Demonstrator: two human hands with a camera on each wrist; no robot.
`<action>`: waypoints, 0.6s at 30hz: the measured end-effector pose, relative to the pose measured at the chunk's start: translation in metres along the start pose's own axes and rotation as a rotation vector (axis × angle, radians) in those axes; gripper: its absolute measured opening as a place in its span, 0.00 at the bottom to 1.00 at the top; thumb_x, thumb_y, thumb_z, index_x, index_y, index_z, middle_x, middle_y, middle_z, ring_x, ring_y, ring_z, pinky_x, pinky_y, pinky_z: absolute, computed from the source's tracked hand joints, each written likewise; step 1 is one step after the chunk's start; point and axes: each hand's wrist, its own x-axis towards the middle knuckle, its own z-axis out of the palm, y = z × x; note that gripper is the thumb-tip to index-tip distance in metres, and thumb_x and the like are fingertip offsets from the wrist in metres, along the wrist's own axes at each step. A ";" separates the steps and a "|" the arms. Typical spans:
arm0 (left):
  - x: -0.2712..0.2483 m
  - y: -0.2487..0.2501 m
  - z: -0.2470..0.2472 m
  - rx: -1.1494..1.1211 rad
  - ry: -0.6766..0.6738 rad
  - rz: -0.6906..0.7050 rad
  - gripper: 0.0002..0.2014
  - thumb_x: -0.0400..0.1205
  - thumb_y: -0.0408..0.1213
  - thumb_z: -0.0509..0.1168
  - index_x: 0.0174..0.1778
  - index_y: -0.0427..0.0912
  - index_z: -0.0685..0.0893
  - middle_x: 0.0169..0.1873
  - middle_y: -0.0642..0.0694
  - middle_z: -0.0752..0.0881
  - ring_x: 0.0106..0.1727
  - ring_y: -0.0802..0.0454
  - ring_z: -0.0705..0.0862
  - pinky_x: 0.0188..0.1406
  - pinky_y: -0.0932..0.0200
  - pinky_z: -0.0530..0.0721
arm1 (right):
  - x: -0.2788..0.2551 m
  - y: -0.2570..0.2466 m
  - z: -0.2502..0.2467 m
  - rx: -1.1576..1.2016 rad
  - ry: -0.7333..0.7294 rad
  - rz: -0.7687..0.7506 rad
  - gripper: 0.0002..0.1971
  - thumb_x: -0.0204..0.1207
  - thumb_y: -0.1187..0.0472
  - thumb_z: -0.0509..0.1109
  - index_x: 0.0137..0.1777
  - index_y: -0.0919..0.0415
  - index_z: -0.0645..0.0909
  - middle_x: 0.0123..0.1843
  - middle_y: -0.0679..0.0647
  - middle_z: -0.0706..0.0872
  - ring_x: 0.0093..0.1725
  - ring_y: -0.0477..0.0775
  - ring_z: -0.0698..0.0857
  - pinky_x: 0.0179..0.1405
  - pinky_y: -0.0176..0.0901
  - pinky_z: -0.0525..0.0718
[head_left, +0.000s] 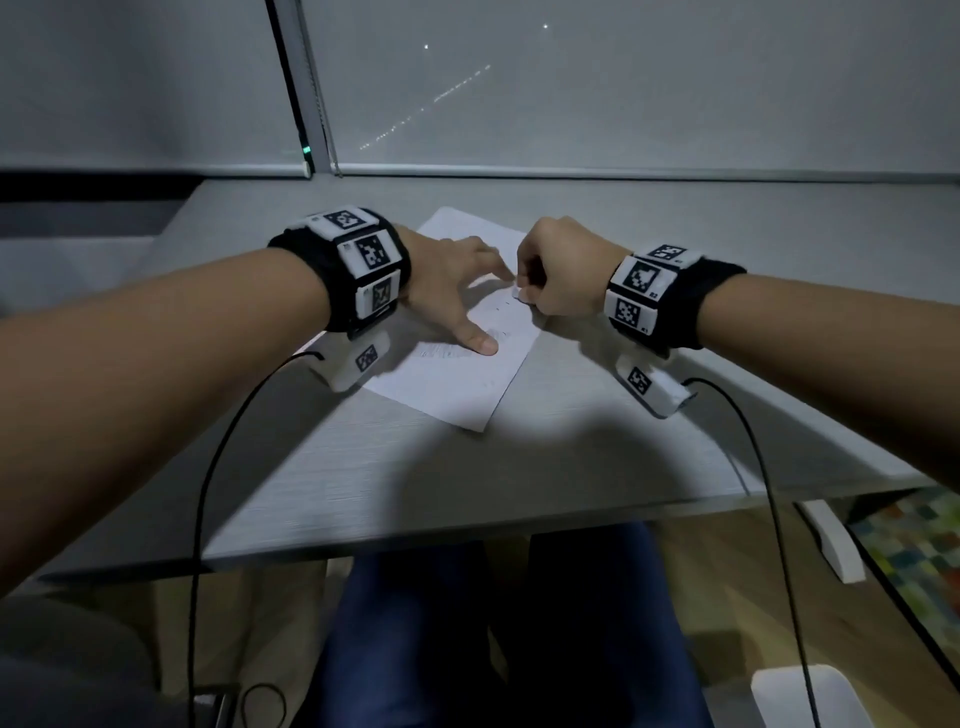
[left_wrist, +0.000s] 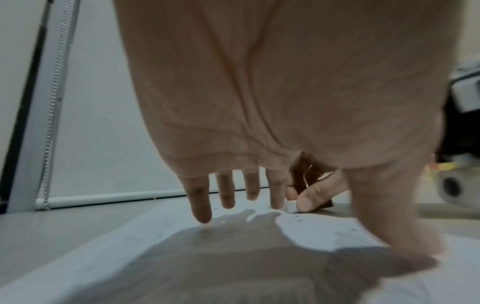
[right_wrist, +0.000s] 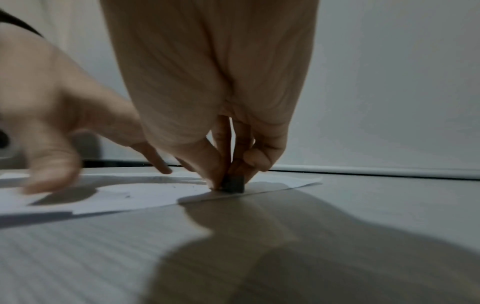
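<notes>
A white sheet of paper (head_left: 457, 374) with faint pencil marks lies on the grey desk (head_left: 363, 493). My left hand (head_left: 457, 291) rests on the paper with its fingers spread and straight, thumb and fingertips (left_wrist: 201, 214) pressing it flat. My right hand (head_left: 550, 275) pinches a small block-shaped eraser (right_wrist: 233, 184) between thumb and fingers and holds it down on the paper near its right edge. The eraser (left_wrist: 292, 206) looks pale in the left wrist view and dark in the right wrist view. A few dark crumbs lie on the paper (right_wrist: 145, 195) beside it.
A window with lowered roller blinds (head_left: 623, 93) and a bead chain (left_wrist: 54, 102) stands behind the desk. Black cables (head_left: 208, 467) run from both wrist units over the desk's front edge. Below are my legs in blue trousers (head_left: 467, 623) and a white desk foot (head_left: 836, 545).
</notes>
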 end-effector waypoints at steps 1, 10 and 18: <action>-0.002 -0.004 0.002 0.010 0.005 0.022 0.61 0.64 0.79 0.74 0.91 0.62 0.57 0.89 0.55 0.56 0.90 0.44 0.60 0.85 0.33 0.64 | 0.000 0.001 0.000 -0.002 0.006 0.004 0.06 0.79 0.61 0.78 0.41 0.61 0.89 0.37 0.54 0.91 0.41 0.57 0.91 0.42 0.42 0.85; -0.005 0.001 0.013 0.114 -0.027 -0.038 0.69 0.57 0.88 0.66 0.92 0.67 0.44 0.92 0.57 0.51 0.90 0.41 0.54 0.84 0.26 0.61 | -0.003 -0.006 -0.001 0.035 -0.004 -0.080 0.04 0.76 0.59 0.79 0.43 0.59 0.92 0.38 0.52 0.92 0.40 0.54 0.89 0.45 0.42 0.87; -0.005 0.011 0.005 0.111 -0.069 -0.080 0.69 0.56 0.83 0.74 0.91 0.67 0.50 0.90 0.51 0.56 0.89 0.38 0.60 0.80 0.30 0.66 | -0.009 -0.013 0.003 0.008 -0.059 -0.120 0.03 0.75 0.61 0.77 0.40 0.57 0.89 0.37 0.49 0.92 0.39 0.52 0.91 0.47 0.51 0.94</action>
